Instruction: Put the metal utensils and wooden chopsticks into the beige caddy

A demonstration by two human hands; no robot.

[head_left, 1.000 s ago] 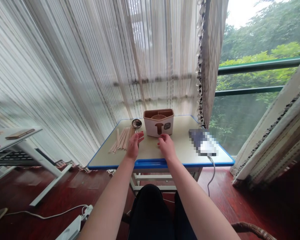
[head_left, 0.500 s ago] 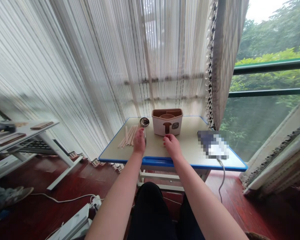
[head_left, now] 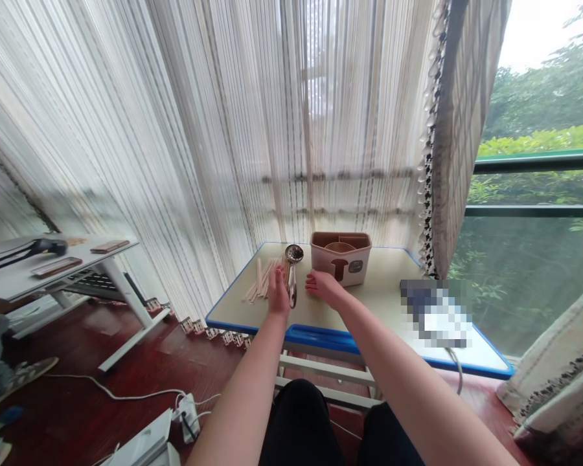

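My left hand (head_left: 278, 294) is at the table, fingers pointing forward and loosely apart, just left of a metal slotted ladle (head_left: 292, 278). The ladle lies with its perforated bowl toward the curtain and its handle toward me; whether the hand touches it I cannot tell. Left of that hand, several thin paper-wrapped chopsticks (head_left: 258, 285) lie in a loose bunch, partly hidden behind it. My right hand (head_left: 322, 285) is open, fingers reaching left toward the ladle handle with a gap between. Directly behind it stands a cream and brown utensil holder (head_left: 362, 268) with compartments.
The table (head_left: 374, 310) has a blue edge. A blurred-out object (head_left: 434, 314) with a cable sits at its right. Striped curtains (head_left: 233, 162) hang behind. Leftward stands another white table (head_left: 102, 255) with flat cases, and a person's shoe (head_left: 32, 375) shows on the floor.
My right hand has moved left, toward the ladle, and its fingers have straightened. More of the ladle handle now shows beside my left hand. The whole view has shifted as my head moved.
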